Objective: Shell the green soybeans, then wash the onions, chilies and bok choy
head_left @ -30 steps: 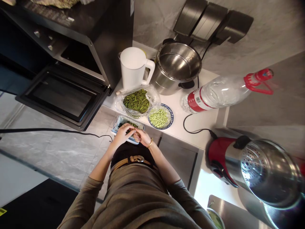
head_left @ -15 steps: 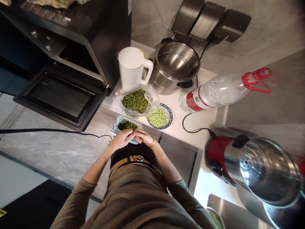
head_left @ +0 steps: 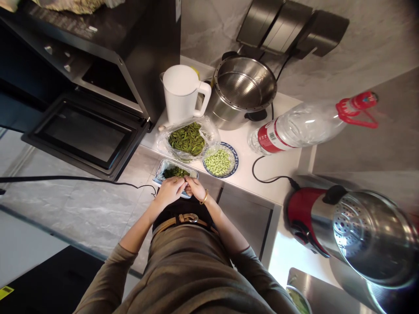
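Note:
My left hand [head_left: 173, 189] and my right hand [head_left: 195, 188] meet in front of my waist. Both are closed, fingertips pinched together, and whatever lies between them is too small and covered to make out. Right under them is a white and blue container [head_left: 159, 174] holding dark green pods or hulls [head_left: 176, 171], partly hidden by the hands. On the counter just beyond, a clear plastic bag [head_left: 163, 147] lies open, full of green edamame pods [head_left: 187, 138]. A blue-rimmed plate [head_left: 234, 157] beside it carries shelled green beans [head_left: 218, 162].
Behind the bag stand a white pitcher [head_left: 182, 95] and a steel pot [head_left: 228, 114]. A large plastic bottle [head_left: 294, 126] is to the right, near a red and steel cooker [head_left: 304, 207]. An oven door [head_left: 81, 133] hangs open at left. A cord [head_left: 271, 179] crosses the counter.
Both hands stay pinched together over the container; the right hand has shifted slightly left and its fingers have turned a little. The view has moved slightly.

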### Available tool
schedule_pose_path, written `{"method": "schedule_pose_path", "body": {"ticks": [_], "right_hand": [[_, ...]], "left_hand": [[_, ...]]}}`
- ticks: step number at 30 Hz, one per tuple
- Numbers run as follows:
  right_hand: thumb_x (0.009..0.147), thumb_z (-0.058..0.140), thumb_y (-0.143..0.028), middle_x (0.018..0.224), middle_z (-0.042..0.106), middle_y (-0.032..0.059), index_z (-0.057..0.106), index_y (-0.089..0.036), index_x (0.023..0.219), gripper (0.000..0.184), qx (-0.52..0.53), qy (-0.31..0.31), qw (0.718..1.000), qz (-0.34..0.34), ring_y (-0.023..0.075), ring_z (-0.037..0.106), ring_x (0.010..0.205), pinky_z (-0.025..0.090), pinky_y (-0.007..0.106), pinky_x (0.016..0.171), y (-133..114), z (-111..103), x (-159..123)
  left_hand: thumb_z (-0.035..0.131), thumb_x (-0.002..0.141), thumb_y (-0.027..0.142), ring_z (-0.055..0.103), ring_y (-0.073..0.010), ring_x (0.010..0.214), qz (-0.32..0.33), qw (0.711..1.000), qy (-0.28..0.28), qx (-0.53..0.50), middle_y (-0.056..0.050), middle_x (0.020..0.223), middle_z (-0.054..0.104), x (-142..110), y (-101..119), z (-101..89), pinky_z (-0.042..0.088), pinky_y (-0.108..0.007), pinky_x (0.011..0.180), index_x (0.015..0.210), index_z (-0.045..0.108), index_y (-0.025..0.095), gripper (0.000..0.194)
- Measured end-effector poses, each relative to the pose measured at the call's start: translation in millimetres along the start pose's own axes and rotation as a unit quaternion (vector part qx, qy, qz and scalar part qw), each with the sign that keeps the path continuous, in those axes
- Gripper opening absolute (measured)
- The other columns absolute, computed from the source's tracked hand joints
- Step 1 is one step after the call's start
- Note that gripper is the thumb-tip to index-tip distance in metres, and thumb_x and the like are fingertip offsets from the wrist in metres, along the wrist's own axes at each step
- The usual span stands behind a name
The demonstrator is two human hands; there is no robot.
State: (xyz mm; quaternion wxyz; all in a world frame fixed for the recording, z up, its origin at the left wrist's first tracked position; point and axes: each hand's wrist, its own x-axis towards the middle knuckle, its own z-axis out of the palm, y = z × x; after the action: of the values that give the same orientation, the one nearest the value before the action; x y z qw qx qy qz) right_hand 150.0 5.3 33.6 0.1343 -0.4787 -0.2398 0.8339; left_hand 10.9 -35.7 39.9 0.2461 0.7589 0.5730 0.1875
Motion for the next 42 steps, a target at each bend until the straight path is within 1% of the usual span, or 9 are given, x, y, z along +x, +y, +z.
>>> {"method": "schedule_pose_path", "body": {"ticks": [11, 14, 17, 22, 26, 29, 33, 37, 42], "right_hand": [[0.066, 0.068, -0.066, 0.038, 0.025, -0.0101, 0.035, -0.020, 0.049, 0.059, 0.023, -0.029, 0.999, -0.020, 0.0017, 0.019, 0.033, 0.010, 0.019, 0.034, 4.2, 4.9, 1.0], [0.070, 0.069, -0.055, 0.040, 0.039, -0.0068, 0.047, -0.018, 0.054, 0.046, 0.054, -0.030, 0.998, -0.034, 0.0025, 0.025, 0.034, 0.013, 0.018, 0.033, 4.4, 0.1, 2.3], [0.074, 0.066, -0.040, 0.056, 0.061, 0.0000, 0.065, -0.015, 0.071, 0.025, 0.114, -0.029, 0.992, -0.042, 0.0060, 0.045, 0.042, 0.025, 0.016, 0.034, 2.8, -7.7, 2.2], [0.082, 0.052, -0.026, 0.097, 0.074, 0.0064, 0.071, -0.017, 0.091, 0.023, 0.242, 0.025, 0.968, -0.066, 0.0130, 0.067, 0.091, 0.054, 0.020, 0.071, -3.6, -28.6, 2.1], [0.087, 0.047, -0.031, 0.114, 0.069, 0.0075, 0.069, -0.018, 0.099, 0.029, 0.281, 0.093, 0.942, -0.156, 0.0149, 0.061, 0.113, 0.048, 0.028, 0.099, -11.8, -57.2, 3.7], [0.084, 0.048, -0.026, 0.118, 0.067, 0.0055, 0.065, -0.020, 0.103, 0.026, 0.262, 0.191, 0.918, -0.230, 0.0136, 0.061, 0.113, 0.042, 0.033, 0.107, -17.3, -82.3, 9.2], [0.074, 0.051, -0.013, 0.129, 0.060, 0.0067, 0.057, -0.019, 0.115, 0.042, 0.172, 0.341, 0.873, -0.302, 0.0131, 0.054, 0.122, 0.032, 0.037, 0.113, -20.8, -108.0, 24.3], [0.066, 0.056, -0.012, 0.142, 0.049, 0.0101, 0.054, -0.018, 0.123, 0.057, 0.036, 0.399, 0.857, -0.323, 0.0181, 0.042, 0.134, 0.028, 0.039, 0.115, -20.0, -120.3, 39.9], [0.070, 0.050, -0.019, 0.138, 0.053, 0.0089, 0.057, -0.018, 0.120, 0.050, 0.007, 0.405, 0.854, -0.326, 0.0181, 0.047, 0.130, 0.030, 0.040, 0.113, -11.7, -124.4, 42.1]], "left_hand": [[0.037, 0.092, 0.021, 0.049, -0.0125, 0.052, -0.018, 0.991, 0.089, -0.100, 0.001, 0.055, 0.050, -5.0, -2.1, 13.0, 0.036, -0.025, 0.054, 0.066, 0.045, 0.021, 0.028], [0.037, 0.093, 0.025, 0.045, -0.0111, 0.048, -0.039, 0.985, 0.111, -0.126, 0.002, 0.052, 0.046, -5.4, -5.1, 11.2, 0.033, -0.024, 0.052, 0.062, 0.040, 0.021, 0.031], [0.033, 0.095, 0.029, 0.046, -0.0116, 0.050, -0.097, 0.981, 0.116, -0.119, 0.001, 0.053, 0.045, -5.6, -10.8, 3.9, 0.035, -0.024, 0.054, 0.061, 0.039, 0.021, 0.036], [0.042, 0.093, 0.038, 0.060, -0.0172, 0.067, -0.219, 0.976, -0.014, 0.017, -0.004, 0.064, 0.060, -3.2, -31.1, 5.5, 0.041, -0.028, 0.066, 0.065, 0.055, 0.020, 0.035], [0.052, 0.088, 0.041, 0.066, -0.0227, 0.082, -0.282, 0.942, -0.168, 0.078, -0.007, 0.084, 0.071, 0.6, -49.0, 25.8, 0.045, -0.031, 0.073, 0.081, 0.068, 0.020, 0.027], [0.051, 0.089, 0.032, 0.067, -0.0250, 0.091, -0.291, 0.925, -0.225, 0.090, -0.010, 0.095, 0.072, 7.6, -53.6, 36.5, 0.047, -0.033, 0.077, 0.090, 0.071, 0.020, 0.024], [0.042, 0.093, 0.027, 0.066, -0.0242, 0.093, -0.262, 0.953, -0.123, 0.084, -0.010, 0.094, 0.072, 33.2, -49.5, 36.1, 0.048, -0.034, 0.082, 0.094, 0.072, 0.022, 0.030], [0.043, 0.091, 0.019, 0.062, -0.0215, 0.101, -0.201, 0.979, 0.029, 0.031, -0.009, 0.101, 0.070, 81.0, -53.1, 31.8, 0.046, -0.031, 0.090, 0.104, 0.069, 0.020, 0.029], [0.044, 0.090, 0.015, 0.061, -0.0204, 0.099, -0.226, 0.974, 0.015, -0.024, -0.009, 0.102, 0.070, 141.1, -70.3, 41.4, 0.046, -0.030, 0.090, 0.104, 0.069, 0.017, 0.029]]}}
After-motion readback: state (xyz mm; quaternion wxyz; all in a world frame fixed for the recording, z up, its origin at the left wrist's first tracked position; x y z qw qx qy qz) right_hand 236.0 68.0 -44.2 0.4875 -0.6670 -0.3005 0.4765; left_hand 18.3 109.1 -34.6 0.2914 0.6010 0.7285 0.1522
